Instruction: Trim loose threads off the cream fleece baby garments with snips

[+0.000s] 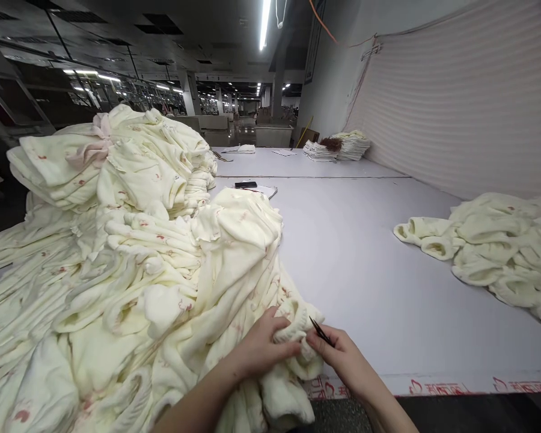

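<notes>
My left hand [262, 344] grips the ribbed cuff [295, 323] of a cream fleece garment [237, 249] with a small reddish print. Thumb and fingers close around the cloth near the table's front edge. Just right of it, my right hand [342, 355] holds dark thread snips [320, 332], their pointed blades angled up and left. The fingertips of that hand are against the cuff's right side. Most of the snips' handle is hidden in the palm. The garment lies on a large heap of similar cream garments [130, 252].
More cream garments [500, 246] lie on the right of the pale table [342, 252]. Behind the heap are a black oblong item [246, 184] and a white sheet. Stacked cloth pieces [351, 146] stand at the far end. A striped pink cloth [469, 102] hangs along the right wall.
</notes>
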`<state>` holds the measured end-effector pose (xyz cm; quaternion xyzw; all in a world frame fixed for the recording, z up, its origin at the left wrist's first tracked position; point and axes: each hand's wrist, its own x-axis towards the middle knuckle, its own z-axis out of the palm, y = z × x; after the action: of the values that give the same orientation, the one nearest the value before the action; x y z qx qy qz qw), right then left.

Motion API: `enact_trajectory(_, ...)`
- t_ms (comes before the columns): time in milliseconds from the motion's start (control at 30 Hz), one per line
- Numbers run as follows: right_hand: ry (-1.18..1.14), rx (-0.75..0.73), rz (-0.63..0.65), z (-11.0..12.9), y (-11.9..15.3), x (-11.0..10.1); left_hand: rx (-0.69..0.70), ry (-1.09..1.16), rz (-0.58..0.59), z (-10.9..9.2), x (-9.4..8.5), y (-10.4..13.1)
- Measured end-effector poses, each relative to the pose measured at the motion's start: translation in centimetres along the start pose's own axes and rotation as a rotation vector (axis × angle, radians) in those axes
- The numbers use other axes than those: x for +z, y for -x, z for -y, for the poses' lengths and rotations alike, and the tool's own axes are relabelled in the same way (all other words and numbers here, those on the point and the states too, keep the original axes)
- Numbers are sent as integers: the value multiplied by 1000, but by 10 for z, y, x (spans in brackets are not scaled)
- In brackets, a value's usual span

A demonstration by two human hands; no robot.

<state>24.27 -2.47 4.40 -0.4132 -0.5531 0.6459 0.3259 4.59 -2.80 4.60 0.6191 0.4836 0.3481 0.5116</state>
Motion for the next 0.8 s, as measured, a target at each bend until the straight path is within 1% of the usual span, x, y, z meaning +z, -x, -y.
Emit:
enact_trajectory(67, 58, -34, -60, 0, -4, 1, 0, 23, -55, 1, -3, -10)
enact_trajectory(100, 131, -47, -113, 0, -6, 1, -21, 80, -101, 1, -5, -14)
enact_trajectory(167, 331, -56, -227, -3, -7, 1, -92, 267, -167, 4, -8, -20)
enact_trajectory(233, 485, -56, -304, -6, -9, 2, -147, 463, -168, 6, -11, -22)
enact_trajectory(267, 506, -68, -312, -8, -9, 2, -156, 530, -157, 7, -11, -21)
enact_trajectory(300, 485, -85, -302, -8, -10, 3, -151, 568, -150, 8, -12, -20)
enact_trajectory(367, 371, -104, -287, -9, -12, 5, -128, 590, -156, 9, -12, -18)
enact_trajectory(433, 267, -100, -326, -9, -16, 8, -102, 584, -179, 9, -11, -15)
enact_trajectory(500, 222, -88, -383, -8, -20, 12, -84, 566, -198, 9, -10, -13)
enact_trajectory(533, 188, -85, -388, -8, -22, 15, -81, 561, -210, 9, -10, -13)
enact_trajectory(700, -194, -28, -293, -6, -29, 34, -96, 614, -251, 11, -12, -12)
enact_trajectory(733, -237, -17, -292, -4, -29, 36, -97, 624, -245, 11, -13, -11)
enact_trajectory(800, -236, -8, -294, 0, -28, 39, -88, 630, -224, 9, -15, -9)
